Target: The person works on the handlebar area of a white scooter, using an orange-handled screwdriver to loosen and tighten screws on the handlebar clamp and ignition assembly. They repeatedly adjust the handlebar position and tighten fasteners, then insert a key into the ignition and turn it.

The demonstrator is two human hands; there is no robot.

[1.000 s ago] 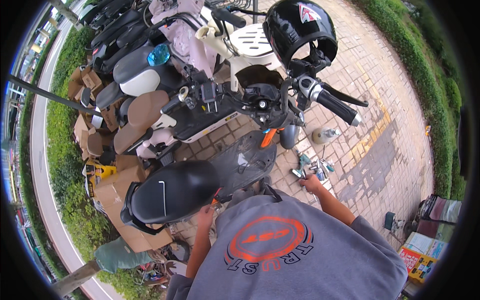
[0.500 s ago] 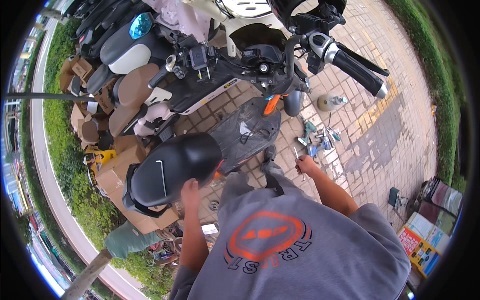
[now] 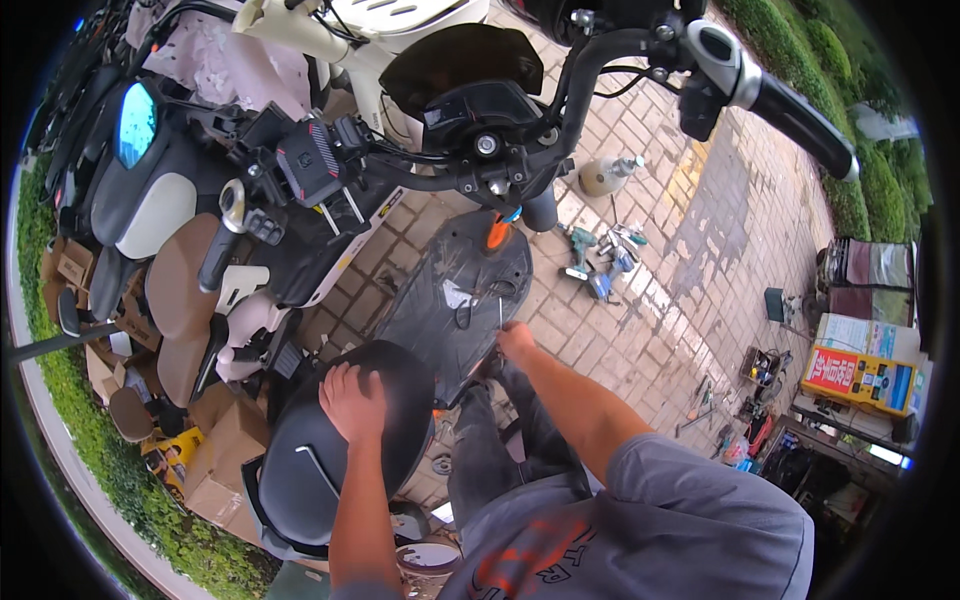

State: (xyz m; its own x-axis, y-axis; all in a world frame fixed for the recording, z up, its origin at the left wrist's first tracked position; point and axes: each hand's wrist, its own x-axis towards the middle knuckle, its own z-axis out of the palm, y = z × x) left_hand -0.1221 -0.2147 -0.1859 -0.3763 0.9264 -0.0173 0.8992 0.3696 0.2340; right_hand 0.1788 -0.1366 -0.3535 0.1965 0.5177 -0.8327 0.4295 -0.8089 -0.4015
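Note:
My left hand [image 3: 352, 402] rests with its fingers spread on the black scooter seat [image 3: 400, 385]. On the same seat, behind that hand, lies a bent L-shaped metal hex key [image 3: 318, 468]. My right hand [image 3: 516, 342] is closed around a slim metal rod-like tool [image 3: 501, 314]; its shaft sticks up past the fingers, over the edge of the dark footboard [image 3: 440, 270]. A black cord [image 3: 463, 317] and a pale scrap [image 3: 456, 295] lie on that board. The tool's lower end is hidden in my hand.
Handlebars [image 3: 600, 50] rise ahead. Right of the footboard, a green drill [image 3: 578, 250] and other tools lie on paving beside a cloudy bottle [image 3: 608, 176]. Parked scooters [image 3: 180, 260] and cardboard boxes [image 3: 225, 450] crowd the left. A tool cart [image 3: 800, 450] stands at right.
My left hand has moved from the seat's edge onto its top. My right hand, with the rod-like tool, has come from over the paving to the footboard. The view has shifted.

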